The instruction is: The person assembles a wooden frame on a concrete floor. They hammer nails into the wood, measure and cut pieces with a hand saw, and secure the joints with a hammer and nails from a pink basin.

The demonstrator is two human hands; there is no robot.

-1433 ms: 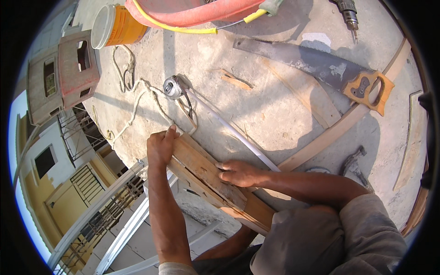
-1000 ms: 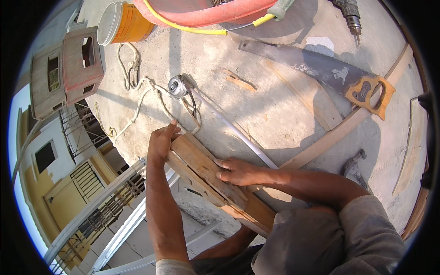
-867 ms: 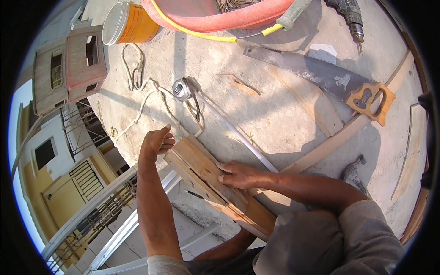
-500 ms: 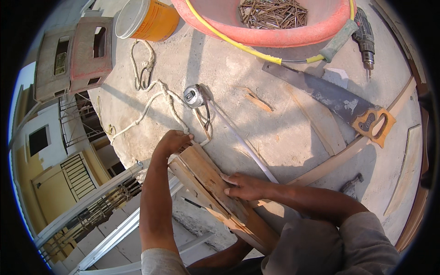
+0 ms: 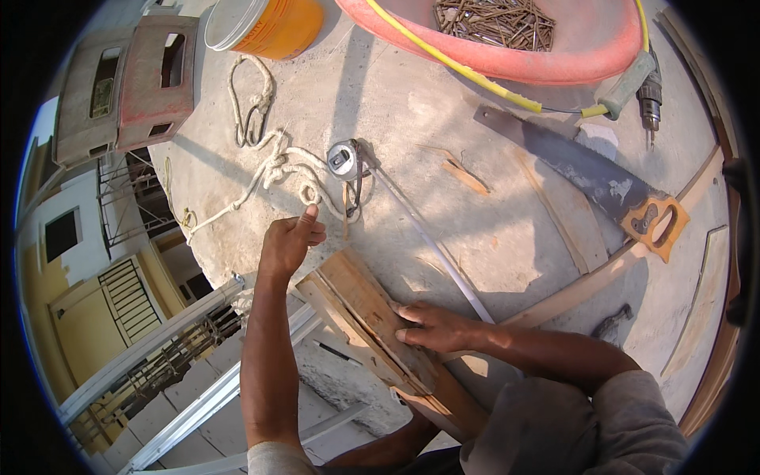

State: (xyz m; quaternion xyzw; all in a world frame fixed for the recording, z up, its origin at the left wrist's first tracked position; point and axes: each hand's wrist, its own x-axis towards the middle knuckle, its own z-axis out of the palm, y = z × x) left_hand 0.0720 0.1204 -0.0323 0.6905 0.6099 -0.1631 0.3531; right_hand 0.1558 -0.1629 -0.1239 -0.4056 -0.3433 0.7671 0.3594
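Note:
My right hand rests on a wooden piece made of stacked boards, fingers pressed over its upper face. The piece slants down towards my body. Beyond its far end, my left hand is off the wood, thumb stretched out and fingers loosely bent. A curled end of pale rope lies just past the thumb tip, and nothing shows in the palm. To the right of the rope, a tape measure has its white blade drawn out along the concrete towards my right wrist.
A handsaw lies to the right, near a drill. At the top are a red basin of nails with a yellow cable across it, and an orange bucket. The slab edge and metal rails are at left.
My left hand has come off the far end of the wood and moved slightly up and left. The rope's end now curls beyond its thumb. My right hand stays on the wood.

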